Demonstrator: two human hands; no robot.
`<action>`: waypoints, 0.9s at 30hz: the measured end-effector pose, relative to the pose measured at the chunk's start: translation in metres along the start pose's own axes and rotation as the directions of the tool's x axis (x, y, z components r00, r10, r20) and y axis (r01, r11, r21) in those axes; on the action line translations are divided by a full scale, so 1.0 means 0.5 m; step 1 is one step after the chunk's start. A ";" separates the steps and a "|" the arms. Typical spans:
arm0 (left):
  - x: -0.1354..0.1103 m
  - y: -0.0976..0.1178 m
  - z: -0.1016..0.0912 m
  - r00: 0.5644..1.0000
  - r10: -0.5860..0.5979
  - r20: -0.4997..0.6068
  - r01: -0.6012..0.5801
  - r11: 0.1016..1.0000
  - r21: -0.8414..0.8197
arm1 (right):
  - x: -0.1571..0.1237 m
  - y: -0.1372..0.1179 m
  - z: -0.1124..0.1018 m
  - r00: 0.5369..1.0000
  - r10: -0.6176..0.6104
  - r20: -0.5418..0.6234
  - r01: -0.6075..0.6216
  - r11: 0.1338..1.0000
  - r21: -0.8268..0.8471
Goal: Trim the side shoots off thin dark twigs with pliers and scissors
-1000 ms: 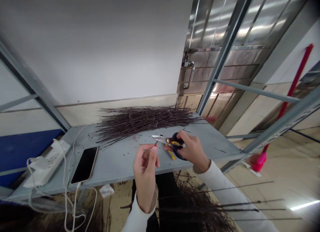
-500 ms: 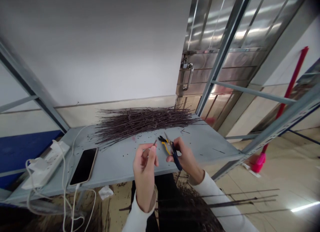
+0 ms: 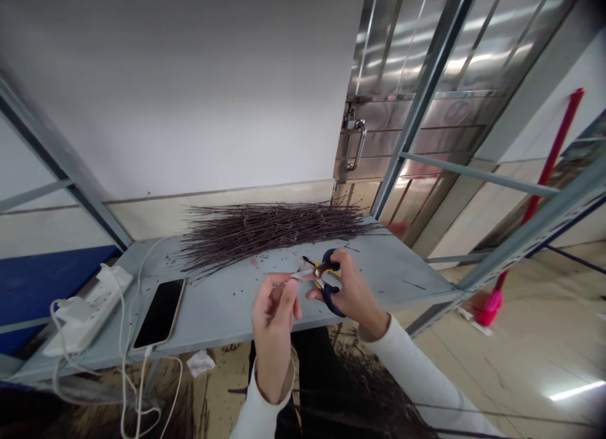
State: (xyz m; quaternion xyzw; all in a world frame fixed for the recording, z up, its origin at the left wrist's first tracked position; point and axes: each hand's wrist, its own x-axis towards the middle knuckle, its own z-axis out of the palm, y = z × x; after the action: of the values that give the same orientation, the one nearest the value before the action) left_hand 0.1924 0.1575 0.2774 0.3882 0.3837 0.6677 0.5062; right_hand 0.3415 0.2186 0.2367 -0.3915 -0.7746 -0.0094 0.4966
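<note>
Right hand [image 3: 354,289] closed through the finger loops of yellow-and-navy-handled scissors [image 3: 326,276], blades pointing toward the left hand [image 3: 273,325]. Left hand narrow: thumb and fingertips [image 3: 286,286] pinch a short twig [image 3: 290,279], too small to read in detail, right at the blade tips. Both hands held above a grey metal tabletop [image 3: 392,269] scattered with dark cut bits. A pile of long dark twigs [image 3: 269,232] lies across its far side, well beyond the hands. Near the left end: a smartphone [image 3: 161,313], face up and cabled, beside a white power strip [image 3: 89,310]. More twigs [image 3: 374,388] lie on the floor below.
</note>
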 end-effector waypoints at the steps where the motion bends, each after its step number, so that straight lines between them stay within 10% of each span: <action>1: 0.000 0.001 0.000 1.000 0.002 0.000 -0.002 1.000 -0.004 | 0.002 -0.001 -0.001 1.000 -0.009 -0.005 0.009 1.000 -0.009; 27: -0.005 -0.001 0.004 1.000 0.017 0.009 -0.016 1.000 -0.020 | -0.013 -0.024 0.008 0.996 0.046 -0.073 -0.048 0.998 -0.034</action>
State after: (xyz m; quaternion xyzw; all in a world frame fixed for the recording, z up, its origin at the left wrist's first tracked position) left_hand 0.1950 0.1556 0.2775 0.3893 0.3713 0.6739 0.5064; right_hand 0.3321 0.2080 0.2343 -0.4179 -0.7464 -0.0258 0.5172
